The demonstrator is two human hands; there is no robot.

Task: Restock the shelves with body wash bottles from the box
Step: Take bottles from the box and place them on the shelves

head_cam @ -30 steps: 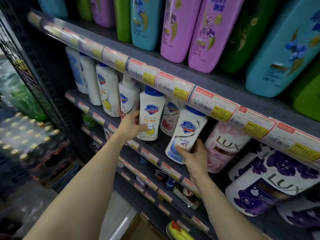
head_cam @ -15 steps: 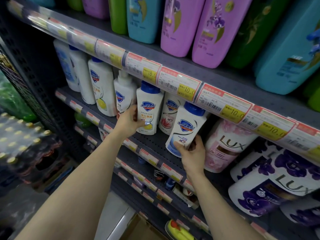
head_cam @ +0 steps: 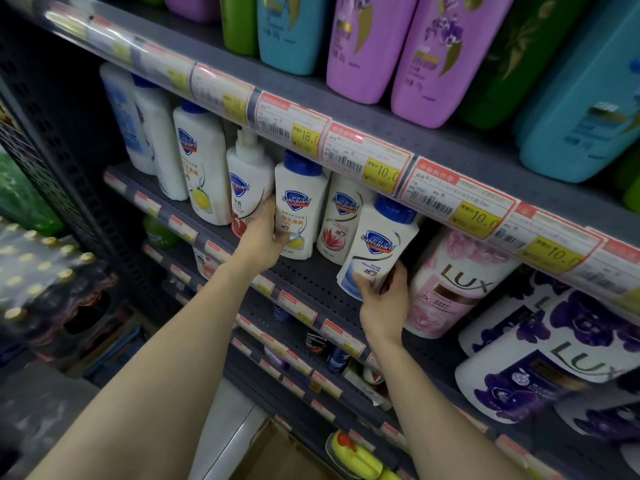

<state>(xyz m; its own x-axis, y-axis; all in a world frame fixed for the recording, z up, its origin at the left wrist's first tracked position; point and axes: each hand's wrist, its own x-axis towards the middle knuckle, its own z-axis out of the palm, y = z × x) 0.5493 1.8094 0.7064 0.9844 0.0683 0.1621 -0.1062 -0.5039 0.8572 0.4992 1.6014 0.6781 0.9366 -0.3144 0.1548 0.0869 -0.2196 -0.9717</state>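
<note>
My left hand [head_cam: 266, 233] grips a white blue-capped Safeguard bottle with a lemon picture [head_cam: 298, 208], standing upright on the middle shelf [head_cam: 311, 277]. My right hand [head_cam: 382, 297] holds the base of a second white blue-capped Safeguard bottle [head_cam: 381, 244], tilted with its cap toward the price rail above. Between them stands a Safeguard bottle with a red flower [head_cam: 343, 220]. The cardboard box [head_cam: 277, 455] shows at the bottom edge, between my forearms.
Left of my hand stand a pump bottle [head_cam: 247, 181] and taller white bottles [head_cam: 201, 171]. Pink and purple LUX bottles [head_cam: 446, 282] lie to the right. Large coloured bottles [head_cam: 367, 46] fill the upper shelf. Shrink-wrapped drink packs [head_cam: 34, 271] are stacked at left.
The view has shifted slightly closer to the shelf. Both hands keep their grips; the right bottle sits a little deeper and more upright under the price rail.
</note>
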